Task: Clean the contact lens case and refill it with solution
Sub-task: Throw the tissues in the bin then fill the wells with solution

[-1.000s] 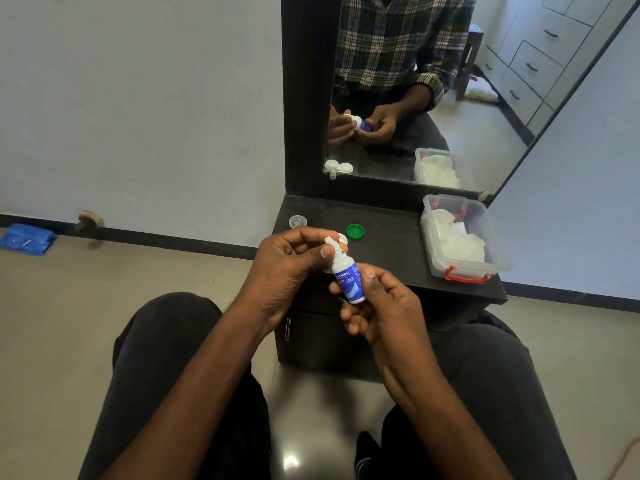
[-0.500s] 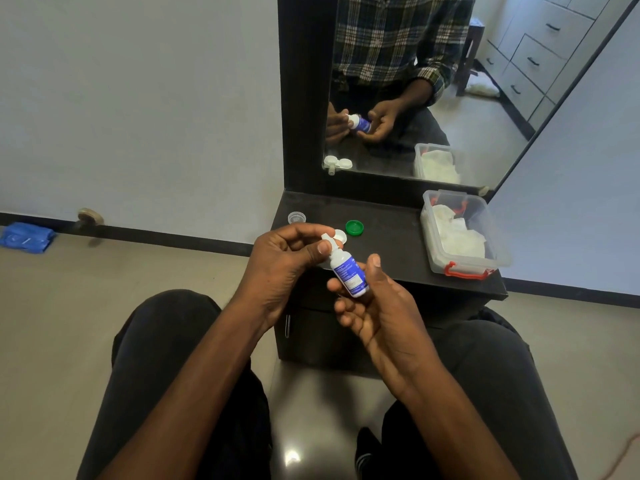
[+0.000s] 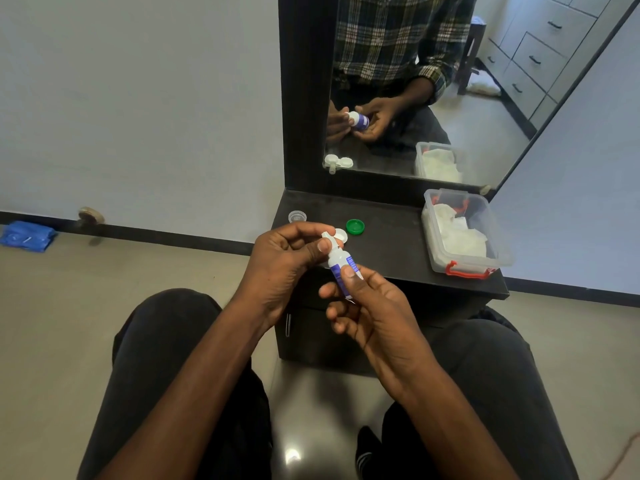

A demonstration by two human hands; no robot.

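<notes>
In the head view, the small white plastic solution bottle with a blue label (image 3: 341, 271) is held in the air just above the near edge of the dark worktop (image 3: 388, 247), tilted with its nozzle up and to the left. The right hand (image 3: 374, 317) grips its body, thumb pressed on the label and fingers curled behind; the left hand (image 3: 284, 261) pinches the white nozzle tip between thumb and forefinger. The bottle looks light, with smooth, probably squeezable walls, so a firm hold round the labelled middle seems best, with twisting force kept at the narrow top. Behind the hands, the white contact lens case (image 3: 339, 234) lies on the worktop, mostly hidden; it looks light and easy to nudge. A green screw cap (image 3: 355, 226) sits just to its right, a small clear cap (image 3: 298, 216) far left, and a clear plastic box with red clips (image 3: 485, 258) at the right.
</notes>
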